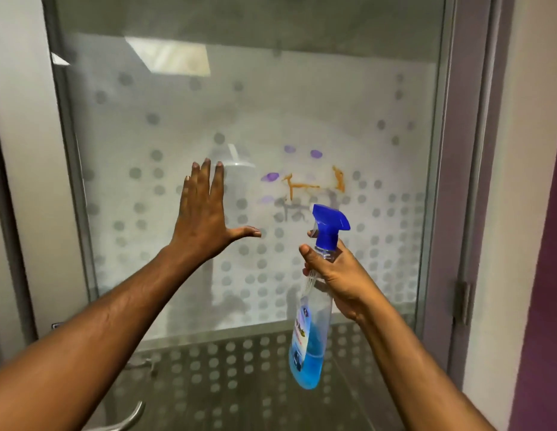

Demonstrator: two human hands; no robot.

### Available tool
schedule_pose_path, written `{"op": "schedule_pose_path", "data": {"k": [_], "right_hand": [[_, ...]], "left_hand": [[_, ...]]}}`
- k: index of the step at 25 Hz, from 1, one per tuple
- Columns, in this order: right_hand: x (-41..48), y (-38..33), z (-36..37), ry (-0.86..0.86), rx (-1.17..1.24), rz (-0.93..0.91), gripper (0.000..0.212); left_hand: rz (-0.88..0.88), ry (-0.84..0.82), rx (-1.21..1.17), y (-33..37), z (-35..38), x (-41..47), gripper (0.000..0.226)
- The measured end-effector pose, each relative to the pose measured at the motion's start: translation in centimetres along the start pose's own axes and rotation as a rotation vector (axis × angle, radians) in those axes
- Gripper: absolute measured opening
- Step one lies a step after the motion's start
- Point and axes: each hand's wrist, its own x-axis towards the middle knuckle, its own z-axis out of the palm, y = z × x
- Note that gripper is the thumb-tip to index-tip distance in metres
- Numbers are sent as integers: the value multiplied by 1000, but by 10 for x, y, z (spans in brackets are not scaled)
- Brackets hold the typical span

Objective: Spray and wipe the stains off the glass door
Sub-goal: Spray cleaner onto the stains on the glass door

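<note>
Head view: right hand (339, 275) fingers wrapped round spray bottle (311, 331), nozzle toward orange and purple stains (302, 183) on glass door (348, 98); left hand (202, 219) fingers spread, empty.

Soft, even indoor light; ceiling lamp reflection (170, 56) glares at eleven o'clock; slight blur, edges bowed
</note>
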Motion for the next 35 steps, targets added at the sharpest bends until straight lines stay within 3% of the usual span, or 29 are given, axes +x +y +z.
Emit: {"op": "schedule_pose_path", "data": {"k": [6, 11, 17, 26, 35], "right_hand": [[43, -83, -10, 79, -125, -175, 38], [70, -119, -30, 167, -119, -78, 36], [73, -118, -46, 198, -114, -32, 42], [74, -132, -49, 308, -121, -30, 24], [59, -105, -36, 151, -211, -3, 41]], "left_hand": [[21, -61, 133, -26, 9, 32, 148], [58, -5, 212, -34, 24, 33, 148], [76, 39, 240, -35, 28, 34, 152], [71, 17, 238, -34, 25, 32, 151], [64, 6, 228, -33, 24, 32, 152]]}}
